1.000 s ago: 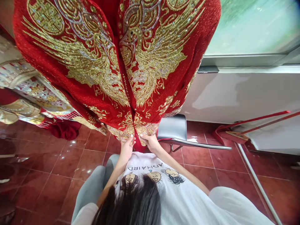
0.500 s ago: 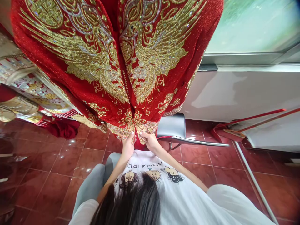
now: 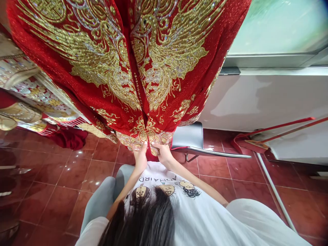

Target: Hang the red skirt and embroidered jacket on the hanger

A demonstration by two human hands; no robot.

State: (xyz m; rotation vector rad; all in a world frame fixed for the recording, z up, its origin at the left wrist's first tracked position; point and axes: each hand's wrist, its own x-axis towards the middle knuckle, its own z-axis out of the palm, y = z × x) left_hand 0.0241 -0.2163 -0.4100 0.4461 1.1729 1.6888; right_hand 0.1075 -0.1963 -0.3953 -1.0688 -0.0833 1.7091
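Hanging ahead, the red jacket touches 2 hands.

A white shirt with short sleeves; dark lettering and three cartoon heads near six o'clock; smooth grey legwear between seven and eight; long hair around six.

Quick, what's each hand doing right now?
Left hand: closed, holding the red jacket by its bottom edge.
Right hand: closed, holding that edge too.
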